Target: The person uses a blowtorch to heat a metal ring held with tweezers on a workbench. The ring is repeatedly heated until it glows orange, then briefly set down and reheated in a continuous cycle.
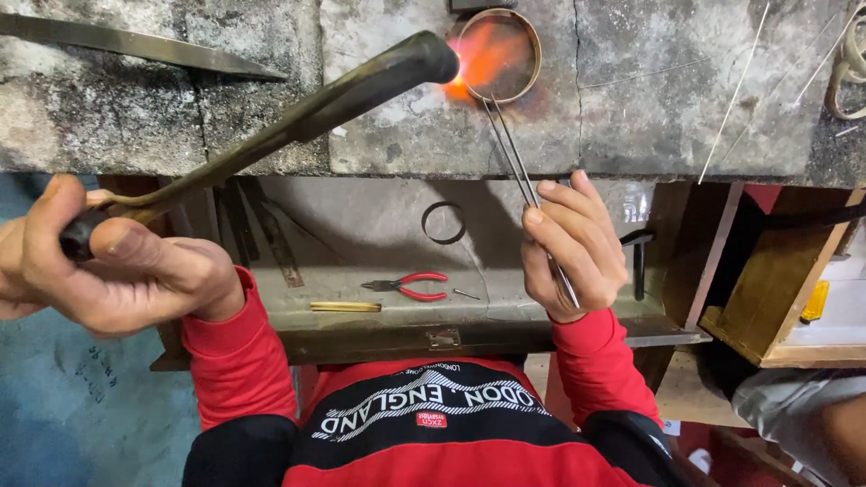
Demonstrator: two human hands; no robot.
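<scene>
- Left hand (108, 261): fingers wrapped tight round one torch (271, 126), nozzle angled up-right, flame on one metal ring (498, 56) lying on the stone slab (677, 90).
- Open drawer (379, 271): one dark ring (444, 223), one red-handled pliers (408, 286), possibly one brass rod (345, 307).
- Right hand (573, 248): fingers pinching one pair of tweezers (514, 153), tips at the ring.

A small red rectangular label (431, 419) sits at six o'clock, on the red, black and white striped shirt (451, 451).
</scene>
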